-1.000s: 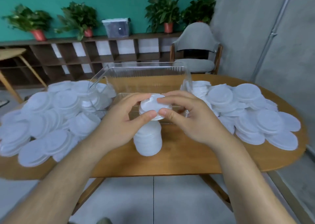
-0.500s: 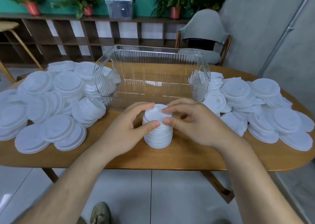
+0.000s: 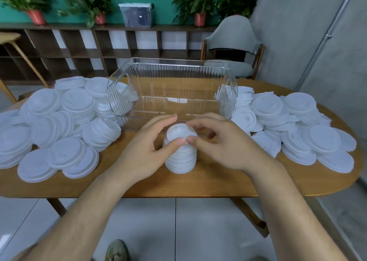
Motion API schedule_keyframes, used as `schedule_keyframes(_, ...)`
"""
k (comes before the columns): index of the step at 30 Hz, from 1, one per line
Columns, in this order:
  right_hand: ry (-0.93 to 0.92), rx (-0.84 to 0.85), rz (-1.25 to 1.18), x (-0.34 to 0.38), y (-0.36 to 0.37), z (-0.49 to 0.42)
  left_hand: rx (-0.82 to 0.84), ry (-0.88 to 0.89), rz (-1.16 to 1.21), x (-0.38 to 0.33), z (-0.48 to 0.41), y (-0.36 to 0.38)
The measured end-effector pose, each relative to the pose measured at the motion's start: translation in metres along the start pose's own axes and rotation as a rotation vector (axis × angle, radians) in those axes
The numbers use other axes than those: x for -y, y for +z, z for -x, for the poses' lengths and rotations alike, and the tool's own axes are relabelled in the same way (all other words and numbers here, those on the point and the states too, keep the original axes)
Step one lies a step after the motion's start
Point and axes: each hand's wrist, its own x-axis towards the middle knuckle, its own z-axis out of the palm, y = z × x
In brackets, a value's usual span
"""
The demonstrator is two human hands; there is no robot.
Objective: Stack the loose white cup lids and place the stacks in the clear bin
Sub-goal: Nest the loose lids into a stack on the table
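A short stack of white cup lids (image 3: 181, 157) stands on the wooden table (image 3: 208, 181) near its front edge. My left hand (image 3: 145, 151) and my right hand (image 3: 224, 143) curl round the top of this stack from either side, thumbs meeting at its front. Just behind the stack sits the clear ribbed bin (image 3: 172, 90), with nothing inside it. Loose white lids lie in a big heap on the left (image 3: 53, 125) and another heap on the right (image 3: 297, 133).
A grey chair (image 3: 232, 48) stands behind the table at the right. A low dark shelf (image 3: 99, 48) with potted plants and a storage box runs along the green wall. A grey wall with a pipe rises at the right. Tiled floor shows below the table edge.
The view has tilted down. The stack looks shorter and now stands on the table, with both hands still round its top.
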Motion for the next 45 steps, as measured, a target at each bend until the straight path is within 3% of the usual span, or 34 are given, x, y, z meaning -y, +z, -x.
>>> schedule_keyframes(9, 0.028, -0.353, 0.186, -0.003, -0.046, 0.009, 0.072, 0.25, -0.214, -0.068, -0.065, 0.023)
schedule_keyframes(14, 0.165, -0.551, 0.363, -0.036, -0.077, 0.018, 0.147, 0.383, -0.361, -0.1, -0.113, 0.062)
schedule_keyframes(17, 0.278, -0.629, 0.396, -0.065, -0.095, 0.023, 0.244, 0.339, -0.355, -0.118, -0.14, 0.091)
schedule_keyframes(21, 0.391, -0.662, 0.403, -0.091, -0.116, 0.029, 0.395, 0.227, -0.412, -0.132, -0.178, 0.128)
schedule_keyframes(27, 0.552, -0.547, 0.458, -0.115, -0.131, 0.035, 0.553, 0.087, -0.609, -0.128, -0.21, 0.164)
schedule_keyframes(34, 0.663, -0.55, 0.527, -0.134, -0.135, 0.033, 0.488, 0.105, -0.636, -0.124, -0.209, 0.175)
schedule_keyframes(45, 0.635, -0.715, 0.426, -0.134, -0.132, 0.032, 0.417, 0.102, -0.525, -0.124, -0.2, 0.163)
